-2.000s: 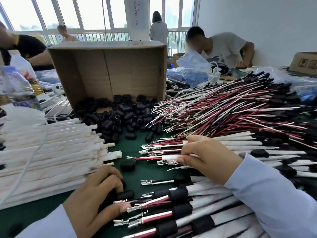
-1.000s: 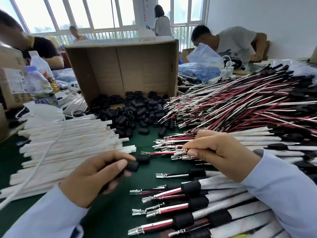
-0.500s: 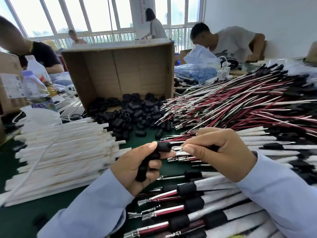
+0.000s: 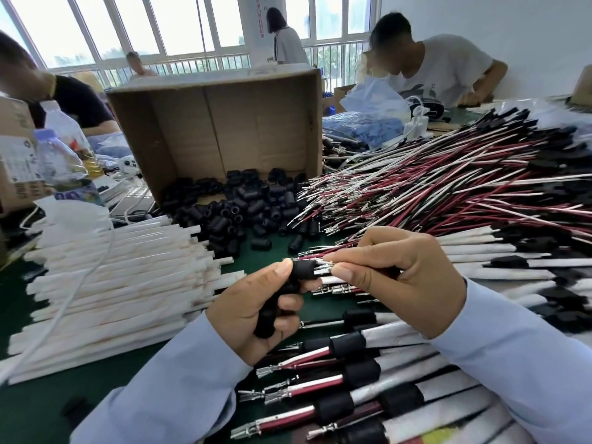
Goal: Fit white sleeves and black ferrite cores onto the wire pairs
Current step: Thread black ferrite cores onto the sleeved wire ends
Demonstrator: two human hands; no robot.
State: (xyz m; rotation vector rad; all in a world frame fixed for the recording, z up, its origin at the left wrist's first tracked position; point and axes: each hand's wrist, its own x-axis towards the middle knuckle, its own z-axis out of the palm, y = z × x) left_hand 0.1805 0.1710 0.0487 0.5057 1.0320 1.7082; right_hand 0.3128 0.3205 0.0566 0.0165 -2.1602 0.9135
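My left hand [image 4: 256, 310] grips several black ferrite cores [image 4: 267, 318] in its curled fingers and pinches one core [image 4: 304, 270] between thumb and forefinger. My right hand [image 4: 400, 274] pinches a sleeved wire pair [image 4: 326, 265] by its metal terminals, and the terminals sit in the bore of that core. Both hands meet above the green table [image 4: 121, 373]. Loose black cores [image 4: 243, 209] spill from a tipped cardboard box [image 4: 224, 129]. White sleeves [image 4: 112, 283] are stacked at left. Bare red, white and black wire pairs [image 4: 432, 193] are heaped at right.
Wire pairs with a sleeve and a core fitted [image 4: 352, 379] lie in rows under my hands at the front right. A plastic bottle [image 4: 61, 155] and a white cable [image 4: 80, 283] are at left. Other people work at the far side of the table.
My left hand picked cores off the table at lower left and rose to the right hand. The core in its fingertips now sits on the wire terminals. The right hand lifted slightly.
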